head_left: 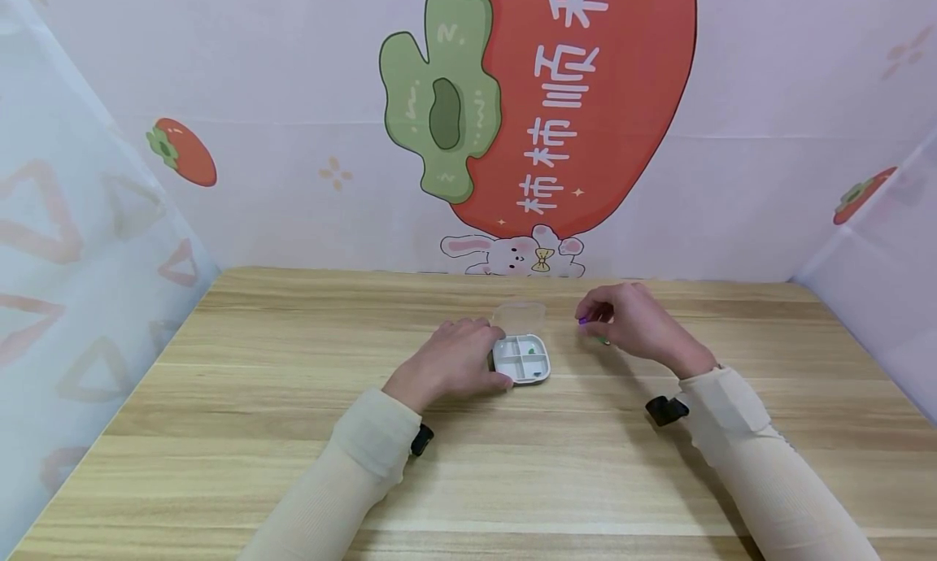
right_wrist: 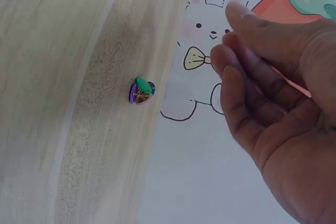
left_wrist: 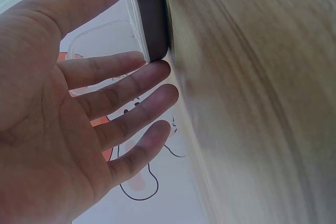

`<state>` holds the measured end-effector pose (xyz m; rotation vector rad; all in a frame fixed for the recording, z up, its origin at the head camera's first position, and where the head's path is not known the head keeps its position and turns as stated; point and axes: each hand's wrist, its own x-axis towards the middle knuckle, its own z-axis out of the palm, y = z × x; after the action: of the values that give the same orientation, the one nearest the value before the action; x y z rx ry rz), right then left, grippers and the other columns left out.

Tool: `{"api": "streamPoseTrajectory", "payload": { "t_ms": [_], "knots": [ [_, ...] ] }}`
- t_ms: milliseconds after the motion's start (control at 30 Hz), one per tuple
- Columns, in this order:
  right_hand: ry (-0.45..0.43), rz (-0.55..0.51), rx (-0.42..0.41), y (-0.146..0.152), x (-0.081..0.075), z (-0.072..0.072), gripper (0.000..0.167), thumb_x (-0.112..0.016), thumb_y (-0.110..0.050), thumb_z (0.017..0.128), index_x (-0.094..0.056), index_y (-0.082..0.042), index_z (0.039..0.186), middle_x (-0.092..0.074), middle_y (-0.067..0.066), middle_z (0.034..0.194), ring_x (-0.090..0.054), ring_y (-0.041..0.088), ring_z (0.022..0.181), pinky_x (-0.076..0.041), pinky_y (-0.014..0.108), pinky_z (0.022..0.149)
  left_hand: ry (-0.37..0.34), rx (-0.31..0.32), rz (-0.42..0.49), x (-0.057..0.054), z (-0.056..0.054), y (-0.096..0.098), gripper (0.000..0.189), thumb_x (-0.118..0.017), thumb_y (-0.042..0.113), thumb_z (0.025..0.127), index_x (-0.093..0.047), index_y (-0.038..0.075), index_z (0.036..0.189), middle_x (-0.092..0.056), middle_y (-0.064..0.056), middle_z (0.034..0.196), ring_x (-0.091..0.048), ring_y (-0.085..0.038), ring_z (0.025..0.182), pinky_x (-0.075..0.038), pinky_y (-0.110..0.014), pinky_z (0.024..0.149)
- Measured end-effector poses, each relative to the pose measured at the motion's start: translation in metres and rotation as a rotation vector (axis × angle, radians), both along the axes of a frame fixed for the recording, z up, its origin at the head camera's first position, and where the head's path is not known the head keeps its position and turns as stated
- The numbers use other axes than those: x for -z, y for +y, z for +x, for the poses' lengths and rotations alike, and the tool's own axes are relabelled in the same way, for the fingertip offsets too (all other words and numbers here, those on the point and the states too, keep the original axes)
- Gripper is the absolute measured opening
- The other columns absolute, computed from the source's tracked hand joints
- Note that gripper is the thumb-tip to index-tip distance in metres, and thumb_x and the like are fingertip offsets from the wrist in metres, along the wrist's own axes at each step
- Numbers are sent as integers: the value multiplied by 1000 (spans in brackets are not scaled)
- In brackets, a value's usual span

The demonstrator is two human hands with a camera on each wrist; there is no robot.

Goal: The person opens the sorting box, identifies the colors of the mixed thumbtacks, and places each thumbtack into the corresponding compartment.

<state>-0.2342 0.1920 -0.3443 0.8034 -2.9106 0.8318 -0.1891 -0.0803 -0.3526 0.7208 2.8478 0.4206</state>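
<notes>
A small white pill box point(head_left: 520, 358) with four compartments lies on the table with its clear lid point(head_left: 518, 317) raised at the back. A green piece point(head_left: 532, 351) and a dark piece point(head_left: 538, 374) lie in its two right compartments. My left hand point(head_left: 457, 362) pinches the box between thumb and index finger; the other fingers point(left_wrist: 142, 98) extend loosely beside its dark base point(left_wrist: 151, 17). My right hand point(head_left: 633, 325) hovers bent beside a little cluster of shiny gem-like pieces point(right_wrist: 140, 92), purple, green and brown. Between its fingertips the right wrist view shows nothing held.
The wood-grain table point(head_left: 293, 431) ends at a printed backdrop point(head_left: 293, 203) with a rabbit and persimmons. Patterned side sheets point(head_left: 80, 219) stand to left and right. A black wrist camera point(head_left: 666, 410) sits at the right cuff.
</notes>
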Motion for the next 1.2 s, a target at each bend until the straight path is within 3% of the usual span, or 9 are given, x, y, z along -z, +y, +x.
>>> {"api": "streamPoseTrajectory", "payload": {
  "t_ms": [200, 1000, 1200],
  "knots": [
    [26, -19, -55, -3, 0, 2, 18, -83, 4, 80, -76, -6, 94, -69, -3, 85, -62, 15, 77, -55, 31, 72, -7, -1, 5, 0, -1, -1, 60, -84, 41, 83, -66, 7, 130, -65, -6, 113, -55, -22, 97, -42, -49, 100],
    [-17, -57, -117, -18, -7, 13, 22, -84, -1, 81, -78, -7, 100, -71, -6, 90, -63, 14, 80, -57, 33, 76, -3, 2, -3, 1, -1, 0, 63, -83, 42, 84, -65, 7, 132, -65, -6, 116, -55, -23, 99, -42, -49, 102],
    [-1, -68, -140, -21, -7, 14, 20, -85, -2, 80, -77, -7, 98, -71, -7, 89, -63, 13, 79, -56, 31, 73, 13, 16, -13, 1, -1, -1, 60, -83, 42, 84, -66, 6, 128, -64, -4, 110, -55, -21, 95, -45, -47, 95]
  ]
}}
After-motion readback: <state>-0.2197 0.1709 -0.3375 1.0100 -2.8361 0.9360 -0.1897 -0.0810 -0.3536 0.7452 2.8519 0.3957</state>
